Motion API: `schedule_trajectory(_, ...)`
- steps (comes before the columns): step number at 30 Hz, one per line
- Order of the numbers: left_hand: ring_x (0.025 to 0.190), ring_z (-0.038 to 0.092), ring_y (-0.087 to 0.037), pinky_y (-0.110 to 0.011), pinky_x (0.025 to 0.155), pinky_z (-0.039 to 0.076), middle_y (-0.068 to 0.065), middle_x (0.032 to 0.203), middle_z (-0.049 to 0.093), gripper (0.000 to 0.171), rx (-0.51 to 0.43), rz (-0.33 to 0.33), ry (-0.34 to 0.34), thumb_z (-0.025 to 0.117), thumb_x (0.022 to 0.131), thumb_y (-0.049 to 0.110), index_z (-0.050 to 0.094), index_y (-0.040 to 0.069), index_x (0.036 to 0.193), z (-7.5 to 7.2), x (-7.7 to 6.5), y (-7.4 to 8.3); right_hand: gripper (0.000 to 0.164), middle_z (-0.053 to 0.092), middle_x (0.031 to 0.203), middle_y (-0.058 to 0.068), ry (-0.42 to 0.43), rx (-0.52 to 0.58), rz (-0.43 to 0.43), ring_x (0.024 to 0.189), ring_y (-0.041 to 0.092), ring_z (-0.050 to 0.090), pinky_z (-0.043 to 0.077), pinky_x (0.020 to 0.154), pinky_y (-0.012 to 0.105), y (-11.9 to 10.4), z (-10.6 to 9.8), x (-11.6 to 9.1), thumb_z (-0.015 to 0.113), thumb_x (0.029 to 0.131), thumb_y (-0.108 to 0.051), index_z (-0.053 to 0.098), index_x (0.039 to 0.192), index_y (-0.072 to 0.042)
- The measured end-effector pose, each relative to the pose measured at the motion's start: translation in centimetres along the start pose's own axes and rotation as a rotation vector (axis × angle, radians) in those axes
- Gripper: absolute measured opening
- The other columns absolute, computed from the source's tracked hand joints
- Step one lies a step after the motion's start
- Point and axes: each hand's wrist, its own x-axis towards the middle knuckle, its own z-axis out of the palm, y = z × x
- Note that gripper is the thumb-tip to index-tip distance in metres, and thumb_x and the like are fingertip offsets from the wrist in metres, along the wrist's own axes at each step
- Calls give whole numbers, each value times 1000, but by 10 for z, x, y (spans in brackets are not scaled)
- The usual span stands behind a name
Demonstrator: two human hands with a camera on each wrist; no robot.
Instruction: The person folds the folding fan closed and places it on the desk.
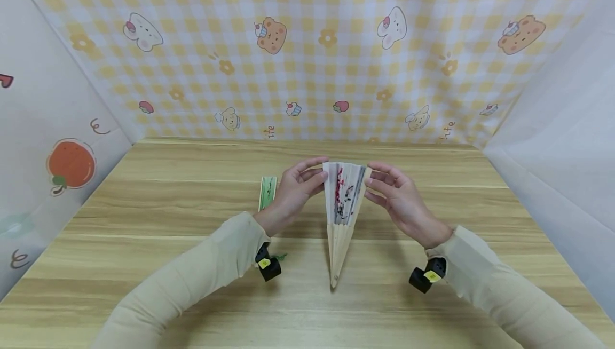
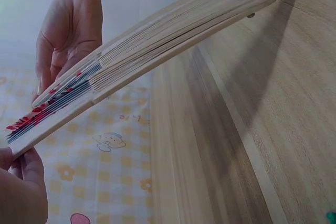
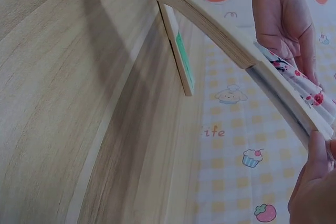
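Note:
A folding fan (image 1: 343, 194) with pale wooden ribs and a white leaf painted with red blossoms is spread partway, its pivot end pointing down toward the near side. My left hand (image 1: 299, 191) pinches the left guard stick near the top. On the opposite edge, my right hand (image 1: 401, 199) grips the other guard between thumb and fingers. Both wrist views show the fan (image 2: 173, 35) tilted, its ribs still close together toward the pivot and its shadow falling on the wood. Behind my left wrist lies a second, folded fan (image 1: 267, 191) with a green face, partly hidden by the hand.
The wood-grain table (image 1: 202, 295) reaches back to a yellow checked cloth (image 1: 307, 71) with cartoon prints. White cloth hangs at either side. A small green tassel-like bit (image 1: 281, 256) shows beside the left wrist camera.

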Motion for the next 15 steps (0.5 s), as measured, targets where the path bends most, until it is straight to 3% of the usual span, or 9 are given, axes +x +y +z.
schedule_trajectory(5, 91, 57, -17, -31, 83, 48, -11, 102, 58, 33, -6, 3, -20, 55, 85, 0, 53, 4, 118, -1, -1, 0, 26, 44, 101, 2, -2, -6, 15, 88, 10, 52, 48, 80, 25, 1, 1, 1, 54, 86, 0, 52, 107, -15)
schedule_trajectory(8, 90, 57, -17, -31, 83, 48, -10, 101, 59, 31, -4, 10, -25, 55, 85, 0, 54, 5, 117, -1, -1, 0, 31, 44, 102, 2, -11, -19, 28, 88, 11, 52, 48, 81, 25, 1, 1, 3, 53, 87, -1, 47, 115, -10)
schedule_trajectory(15, 89, 57, -16, -31, 82, 48, -9, 100, 59, 30, -10, 17, -22, 55, 86, 0, 55, 5, 115, -1, -2, 0, 45, 55, 102, 1, -69, 46, 87, 88, 11, 57, 48, 82, 25, -1, -1, 4, 53, 87, -3, 34, 128, -4)
